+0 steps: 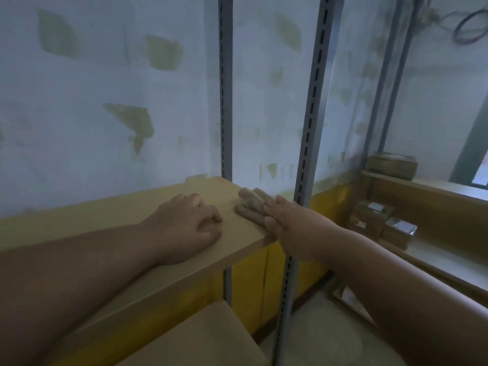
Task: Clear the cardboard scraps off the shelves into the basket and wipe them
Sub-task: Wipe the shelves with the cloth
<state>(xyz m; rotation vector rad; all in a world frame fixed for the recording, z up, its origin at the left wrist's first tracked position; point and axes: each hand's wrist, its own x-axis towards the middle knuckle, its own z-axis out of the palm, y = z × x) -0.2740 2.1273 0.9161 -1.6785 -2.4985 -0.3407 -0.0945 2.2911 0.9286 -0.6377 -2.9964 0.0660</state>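
Now we rest our left hand (pixel 188 220), fingers loosely curled and holding nothing, on the wooden shelf (pixel 111 215) to steady ourselves, while our right hand (pixel 286 220) lies flat-fingered beside the cardboard scraps (pixel 250 204) at the shelf's right end, probably to sweep them off.
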